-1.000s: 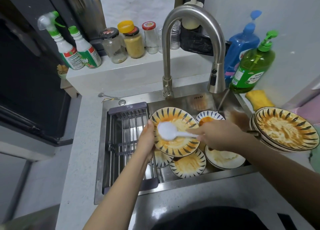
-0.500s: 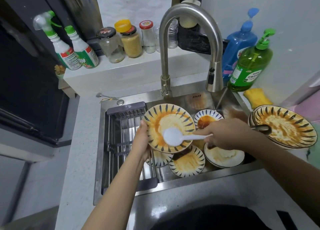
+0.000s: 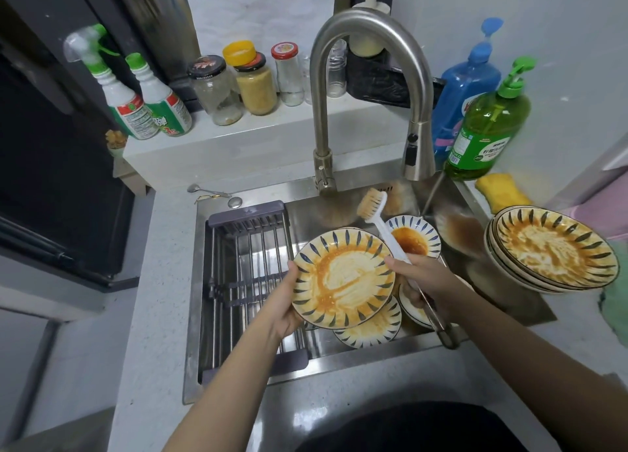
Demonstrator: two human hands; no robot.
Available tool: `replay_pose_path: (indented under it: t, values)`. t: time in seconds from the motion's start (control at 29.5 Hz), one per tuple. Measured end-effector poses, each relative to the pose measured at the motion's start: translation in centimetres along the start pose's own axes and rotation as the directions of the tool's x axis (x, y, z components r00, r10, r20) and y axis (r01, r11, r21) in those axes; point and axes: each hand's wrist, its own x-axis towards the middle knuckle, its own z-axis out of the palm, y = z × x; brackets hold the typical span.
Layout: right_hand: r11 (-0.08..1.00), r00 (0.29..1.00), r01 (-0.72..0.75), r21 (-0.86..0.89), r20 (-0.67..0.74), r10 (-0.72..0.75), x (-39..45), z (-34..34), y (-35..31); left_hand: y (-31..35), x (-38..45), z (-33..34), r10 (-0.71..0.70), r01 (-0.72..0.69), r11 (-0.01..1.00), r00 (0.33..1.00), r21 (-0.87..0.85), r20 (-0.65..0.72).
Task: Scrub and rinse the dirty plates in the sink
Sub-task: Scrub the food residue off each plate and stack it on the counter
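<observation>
The stainless steel sink (image 3: 339, 210) holds stacked dirty plates. Above them the left hand (image 3: 282, 302) grips the left rim of a round, blue-leaf-patterned, sauce-smeared plate (image 3: 343, 278), tilted face-up. The right hand (image 3: 421, 278), just right of it, clasps a white long-handled scrub brush (image 3: 380, 220), whose long axis runs up-left, bristles lifted beyond the plate's far rim. Bottle labels aren't legible.

Pale speckled stone surface (image 3: 159, 281) around a steel sink (image 3: 339, 358)

At the right, a stack of dirty yellow plates with dark blue rim strokes (image 3: 552, 251) sits on it, a yellow sponge (image 3: 503, 193) just behind them and a green pump bottle of detergent (image 3: 486, 132) beyond; a small metal spoon (image 3: 204, 190) lies near the sink's back left corner.
</observation>
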Motion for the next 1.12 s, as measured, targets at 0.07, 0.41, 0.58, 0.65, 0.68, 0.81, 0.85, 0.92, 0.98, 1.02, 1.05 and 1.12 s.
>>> replay_pose_path:
  t: [0.07,0.41,0.58,0.65,0.68,0.81,0.85,0.92,0.98,1.02,1.05,1.12]
  values:
    - [0.992,0.998,-0.053,0.112,0.028,0.05,0.4,-0.1,0.3,-0.7,-0.1,0.5,-0.02,0.02,1.0,1.0,0.015,0.024]
    - [0.979,0.979,-0.095,0.179,-0.163,0.124,2.2,0.1,0.7,-2.1,-1.1,1.4,0.123,-0.442,-0.172,0.877,0.881,0.464]
    - [0.951,0.97,-0.146,0.272,-0.147,0.192,2.2,1.0,-0.3,-3.4,-0.7,3.7,0.304,-0.469,-0.319,0.772,0.823,0.558]
    - [0.971,0.978,-0.102,0.215,-0.154,0.137,1.6,1.1,-1.0,-2.7,-0.8,3.9,0.383,-0.502,-0.156,0.763,0.851,0.521]
    - [0.993,0.978,-0.06,0.105,-0.193,0.079,1.1,1.1,-1.3,-2.2,-0.8,3.8,0.415,-0.489,-0.071,0.778,0.869,0.472]
    - [0.773,0.907,0.104,-0.626,-0.259,-0.333,-1.3,0.1,-1.1,-1.1,-0.3,3.1,0.363,-0.335,0.401,0.913,0.853,0.188]
    - [0.648,0.905,0.126,-0.751,-0.181,-0.385,-1.8,-0.1,-1.0,-0.9,-0.2,2.8,0.328,-0.29,0.531,0.937,0.796,0.123]
    - [0.376,0.895,0.164,-0.912,-0.023,-0.445,-3.1,0.1,-0.6,-0.3,0.1,2.2,0.274,-0.247,0.692,0.959,0.679,0.07]
    - [0.179,0.852,0.194,-0.965,0.075,-0.518,-4.2,0.6,-0.7,0.1,0.4,1.8,0.241,-0.249,0.769,0.966,0.588,0.093]
    - [0.127,0.847,0.182,-0.975,0.09,-0.523,-4.2,0.5,-1.1,0.3,0.4,1.6,0.221,-0.247,0.803,0.969,0.543,0.114]
    - [0.103,0.856,0.142,-0.984,0.07,-0.513,-4.1,0.0,-1.4,0.4,0.4,1.5,0.195,-0.238,0.835,0.971,0.496,0.138]
    - [0.146,0.886,0.07,-0.987,-0.005,-0.463,-3.5,-0.6,-2.1,0.7,0.3,1.2,0.166,-0.226,0.871,0.971,0.435,0.172]
